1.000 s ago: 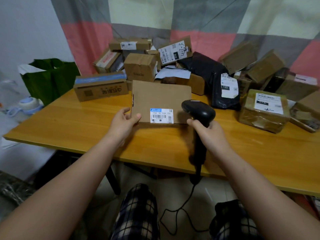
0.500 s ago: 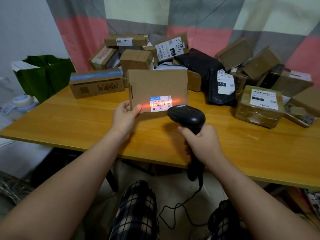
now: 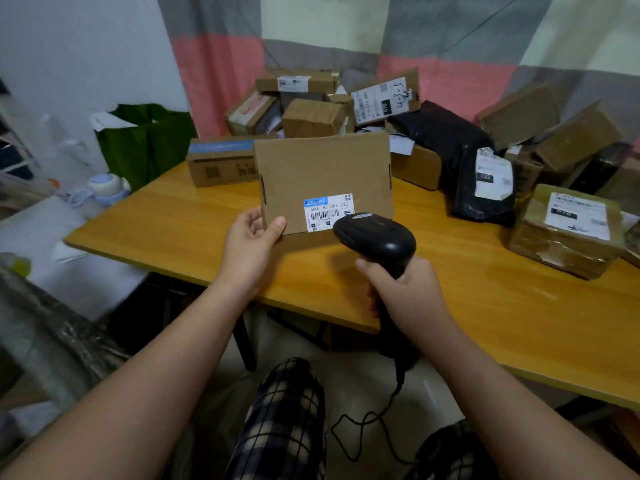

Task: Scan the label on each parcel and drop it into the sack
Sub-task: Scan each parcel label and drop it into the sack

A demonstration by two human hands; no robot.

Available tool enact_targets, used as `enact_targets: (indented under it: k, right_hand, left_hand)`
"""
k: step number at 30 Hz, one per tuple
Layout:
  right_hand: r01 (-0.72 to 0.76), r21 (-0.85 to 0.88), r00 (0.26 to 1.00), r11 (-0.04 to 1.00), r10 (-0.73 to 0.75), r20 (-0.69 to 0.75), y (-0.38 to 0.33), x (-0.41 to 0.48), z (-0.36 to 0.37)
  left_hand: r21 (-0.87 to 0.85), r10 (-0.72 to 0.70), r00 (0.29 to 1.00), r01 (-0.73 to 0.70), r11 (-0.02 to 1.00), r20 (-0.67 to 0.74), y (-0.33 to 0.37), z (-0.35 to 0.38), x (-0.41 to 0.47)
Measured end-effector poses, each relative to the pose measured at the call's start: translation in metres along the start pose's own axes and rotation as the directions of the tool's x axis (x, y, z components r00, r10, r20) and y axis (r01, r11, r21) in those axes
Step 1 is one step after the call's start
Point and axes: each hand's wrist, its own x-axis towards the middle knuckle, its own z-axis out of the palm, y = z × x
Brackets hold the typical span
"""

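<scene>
Holding a flat brown cardboard parcel (image 3: pixel 322 174) up over the yellow wooden table (image 3: pixel 194 220), a black plastic scanner (image 3: pixel 375 235) close by.
The left hand (image 3: pixel 251 242) pinches the parcel's bottom left corner, thumb in front. The parcel stands upright with its small white label (image 3: pixel 327 212) facing the person. The right hand (image 3: pixel 405 289) is curled tight round the scanner's handle, and the scanner's head covers the label's right edge. More brown boxes (image 3: pixel 311 116) are piled at the back of the table.
</scene>
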Motion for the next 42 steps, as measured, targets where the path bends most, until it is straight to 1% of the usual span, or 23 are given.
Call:
enact_targets:
  k: [3,5,8,10,13,16,18,20,22,23,25,27,29,32,34,36,38,40,42]
  right_hand:
    - [0.024,0.010,0.991,1.000,-0.025,0.130,-0.009,-0.006,0.028]
    - [0.025,0.032,0.971,0.999,-0.032,0.236,-0.015,-0.013,0.051]
    - [0.027,0.061,0.908,0.998,-0.050,0.416,-0.022,-0.029,0.091]
    - [0.071,0.064,0.860,0.995,-0.094,0.502,-0.026,-0.043,0.120]
    - [0.157,0.059,0.780,0.986,-0.160,0.605,-0.031,-0.069,0.166]
    - [0.181,0.047,0.703,0.982,-0.163,0.693,-0.032,-0.092,0.207]
    - [0.187,0.019,0.681,0.982,-0.143,0.718,-0.031,-0.102,0.232]
    - [0.178,-0.003,0.671,0.984,-0.119,0.732,-0.029,-0.107,0.256]
    - [0.183,-0.044,0.677,0.982,-0.093,0.730,-0.024,-0.111,0.278]
    - [0.191,-0.063,0.679,0.979,-0.086,0.729,-0.022,-0.113,0.287]
    - [0.214,-0.091,0.680,0.973,-0.082,0.728,-0.019,-0.118,0.302]
    - [0.251,-0.118,0.670,0.961,-0.084,0.737,-0.014,-0.122,0.311]
    - [0.274,-0.152,0.661,0.950,-0.071,0.747,-0.009,-0.125,0.316]
    - [0.243,-0.156,0.652,0.957,-0.042,0.757,0.000,-0.125,0.324]
    - [0.216,-0.164,0.645,0.963,-0.015,0.764,0.004,-0.124,0.329]
    - [0.180,-0.156,0.643,0.971,0.004,0.766,0.005,-0.121,0.333]
    - [0.139,-0.150,0.648,0.979,0.025,0.761,0.005,-0.115,0.335]
    - [0.071,-0.148,0.676,0.986,0.061,0.734,0.006,-0.108,0.337]
    - [0.019,-0.129,0.720,0.992,0.076,0.690,0.006,-0.102,0.340]
  left_hand:
    - [-0.054,-0.024,0.991,0.017,0.998,-0.129,-0.007,-0.047,-0.028]
    - [-0.041,-0.016,0.972,0.006,0.999,-0.236,-0.013,-0.082,-0.051]
    - [-0.016,-0.002,0.924,-0.004,1.000,-0.384,-0.024,-0.134,-0.092]
    - [-0.021,-0.018,0.885,0.009,1.000,-0.465,-0.033,-0.167,-0.123]
    - [0.001,-0.004,0.799,0.006,1.000,-0.602,-0.044,-0.216,-0.170]
    - [0.099,0.062,0.659,0.019,0.995,-0.750,-0.058,-0.262,-0.213]
    - [0.170,0.105,0.572,0.062,0.983,-0.814,-0.070,-0.289,-0.234]
    - [0.245,0.124,0.535,0.162,0.956,-0.836,-0.080,-0.308,-0.248]
    - [0.359,0.142,0.555,0.305,0.882,-0.820,-0.088,-0.322,-0.253]
    - [0.425,0.159,0.579,0.359,0.831,-0.800,-0.090,-0.328,-0.254]
    - [0.546,0.190,0.639,0.423,0.723,-0.746,-0.092,-0.337,-0.251]
    - [0.645,0.212,0.694,0.451,0.617,-0.688,-0.092,-0.342,-0.250]
    - [0.701,0.218,0.724,0.474,0.533,-0.655,-0.093,-0.346,-0.252]
    - [0.783,0.211,0.779,0.490,0.383,-0.590,-0.101,-0.354,-0.251]
    - [0.840,0.195,0.829,0.465,0.281,-0.524,-0.113,-0.361,-0.239]
    - [0.861,0.159,0.856,0.452,0.235,-0.492,-0.125,-0.367,-0.217]
    - [0.854,0.050,0.867,0.476,0.207,-0.496,-0.138,-0.371,-0.193]
    - [0.829,-0.058,0.852,0.520,0.204,-0.520,-0.152,-0.373,-0.173]
    - [0.787,-0.138,0.821,0.570,0.237,-0.554,-0.161,-0.374,-0.154]
